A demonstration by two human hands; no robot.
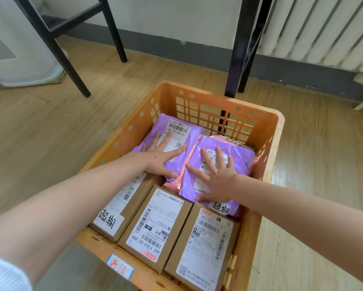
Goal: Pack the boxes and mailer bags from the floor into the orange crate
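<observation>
Hands flat and working now, both of them down inside the orange crate (278, 131), and this looks like the settling step: pressing the load level rather than carrying anything in. Left hand (160, 156), fingers spread wide, palm down on the far-left purple mailer bag (184, 143), gripping nothing. Right hand (216, 177), equally splayed, pushes on the second purple mailer bag (242, 160) just beside it, with a pink mailer bag (188, 164) peeking out between and beneath the two. Nearer the person, three cardboard boxes lie label-up side by side: a left box (117, 208) with a handwritten white tag, a middle box (155, 225), and a right box (205, 248) touching the near wall. More packages show behind the right mailer against the slotted far wall, too hidden to name. The crate reads as close to full, and the wood floor (61, 131) around it shows no parcels in this view, so the task seems near its end. Next move, by the look of it, calls for firm, even pressure to seat the soft bags below the rim, then a glance round for anything left outside the frame. A black table leg (233, 59) stands right behind the crate.
</observation>
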